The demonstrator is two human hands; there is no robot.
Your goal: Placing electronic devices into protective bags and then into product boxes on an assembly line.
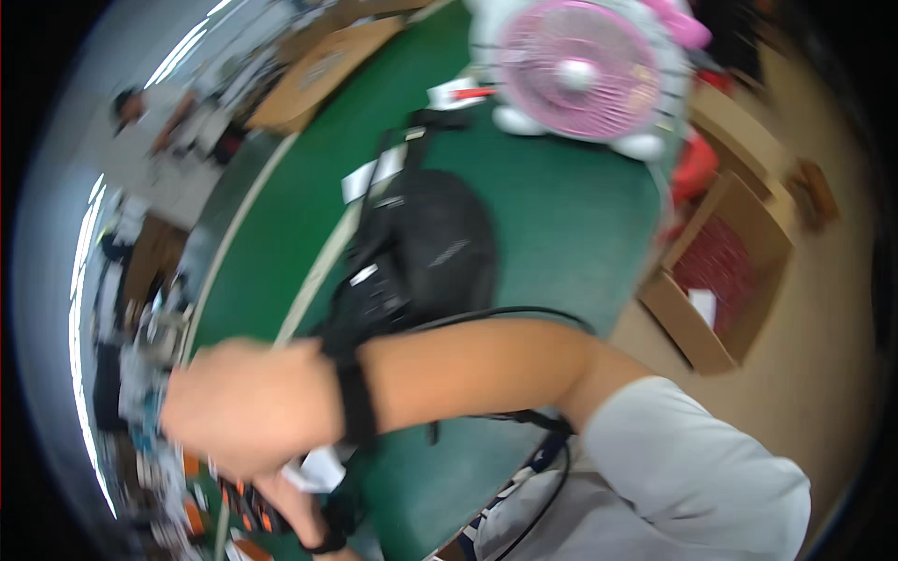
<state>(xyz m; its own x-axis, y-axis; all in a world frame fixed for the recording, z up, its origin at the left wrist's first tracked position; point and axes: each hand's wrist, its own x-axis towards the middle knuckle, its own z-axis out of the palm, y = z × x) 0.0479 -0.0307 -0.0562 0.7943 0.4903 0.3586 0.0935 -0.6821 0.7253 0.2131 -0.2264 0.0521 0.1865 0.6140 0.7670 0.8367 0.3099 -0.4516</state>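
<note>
My right arm reaches across the green table to the left, and my right hand (257, 404) is smeared by motion with its fingers hidden. A black band circles its wrist. Below it, my left hand (288, 503) shows only in part, also with a dark wristband; its fingers are hidden behind the right hand. A small white piece (323, 470), perhaps paper, lies beside the two hands. Orange-and-black items (248, 506), blurred, are just left of my left hand. Beyond my right forearm rests a black bag (454, 248) with straps.
A pink-and-white character-shaped fan (577, 75) stands at the table's far end. White papers (372, 175) lie near the bag. Right of the green table (561, 234), an open cardboard box (697, 334) holds red material. A person (154, 126) is at the far left. A black cable (524, 309) passes my arm.
</note>
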